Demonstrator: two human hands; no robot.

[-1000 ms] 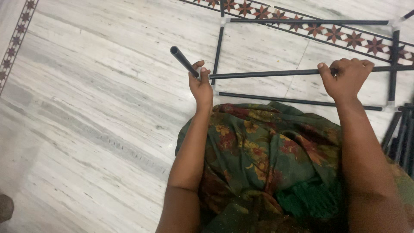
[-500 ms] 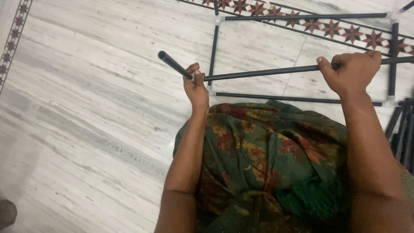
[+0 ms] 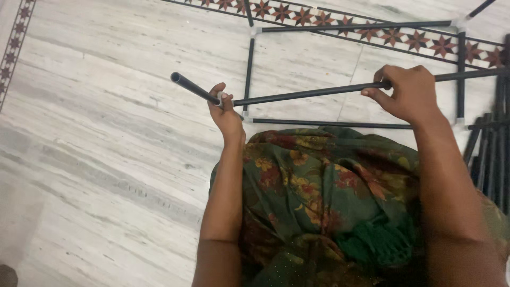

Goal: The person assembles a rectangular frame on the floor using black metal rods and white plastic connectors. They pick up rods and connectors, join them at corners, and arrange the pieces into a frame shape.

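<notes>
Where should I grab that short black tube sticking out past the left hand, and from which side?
Grip the short black tube on its bare shaft near the open end, coming from the left. It slants up-left, free of the floor; the left hand covers its joint end.

Pale veined marble floor (image 3: 106,159) is being used as support. Patterned star border strip (image 3: 340,24) is running along far edge. Black rod frame (image 3: 248,69) with white corner joints is lying on it; spare black rods (image 3: 491,154) are lying bundled at right.
</notes>
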